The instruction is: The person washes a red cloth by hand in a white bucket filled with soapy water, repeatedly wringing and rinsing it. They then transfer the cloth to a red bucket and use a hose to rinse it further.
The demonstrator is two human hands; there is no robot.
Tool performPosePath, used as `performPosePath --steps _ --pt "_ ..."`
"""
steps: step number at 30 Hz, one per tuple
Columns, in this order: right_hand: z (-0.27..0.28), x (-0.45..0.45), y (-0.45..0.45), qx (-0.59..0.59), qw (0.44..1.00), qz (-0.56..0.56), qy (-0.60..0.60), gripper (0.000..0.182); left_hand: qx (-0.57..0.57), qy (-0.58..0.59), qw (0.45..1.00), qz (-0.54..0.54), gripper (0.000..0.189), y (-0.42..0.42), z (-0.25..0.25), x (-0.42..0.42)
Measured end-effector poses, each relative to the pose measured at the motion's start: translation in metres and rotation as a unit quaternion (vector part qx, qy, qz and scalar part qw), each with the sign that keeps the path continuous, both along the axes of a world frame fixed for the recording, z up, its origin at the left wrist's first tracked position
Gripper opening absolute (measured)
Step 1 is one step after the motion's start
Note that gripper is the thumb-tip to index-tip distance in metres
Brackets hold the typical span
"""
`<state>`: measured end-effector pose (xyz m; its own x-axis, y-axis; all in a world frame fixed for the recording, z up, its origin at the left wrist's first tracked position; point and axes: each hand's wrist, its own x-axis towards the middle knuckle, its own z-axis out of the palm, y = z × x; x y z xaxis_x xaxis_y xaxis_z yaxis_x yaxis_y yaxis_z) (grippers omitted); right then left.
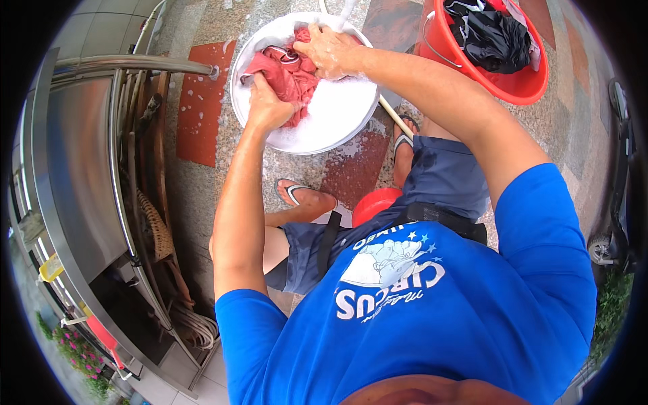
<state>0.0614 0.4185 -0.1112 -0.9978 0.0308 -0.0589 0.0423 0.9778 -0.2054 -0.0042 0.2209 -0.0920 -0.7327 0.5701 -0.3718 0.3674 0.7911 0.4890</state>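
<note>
A white round basin (334,136) full of suds stands on the stone floor before me. Bunched red wet fabric (291,81), apparently a garment with a dark-and-white striped trim, lies in the foam. My left hand (271,105) grips its left side, thumb on top and fingers mostly hidden beneath. Over the upper right of the cloth, my right hand (329,53) is foamy, its fingers curled onto the fabric. Whitish water or foam (347,11) shows at the basin's far rim.
A red bucket (539,76) at the upper right holds black and pale cloth. A pale hose (397,116) runs beside the basin near my foot. Left of me stands a stainless steel table frame (114,167) with wooden pieces and a coiled hose (200,326). Something red (374,205) sits between my legs.
</note>
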Motion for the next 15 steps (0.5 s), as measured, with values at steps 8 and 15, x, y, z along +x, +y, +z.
performPosePath --steps 8,15 --pt "-0.041 -0.011 -0.014 -0.067 0.980 0.008 -0.186 0.036 -0.253 0.042 0.961 -0.104 0.060 -0.012 -0.135 -0.035" --pt "-0.007 -0.006 0.005 -0.654 0.706 -0.239 -0.133 0.007 0.430 -0.430 0.713 0.350 0.043 0.016 -0.070 -0.032"
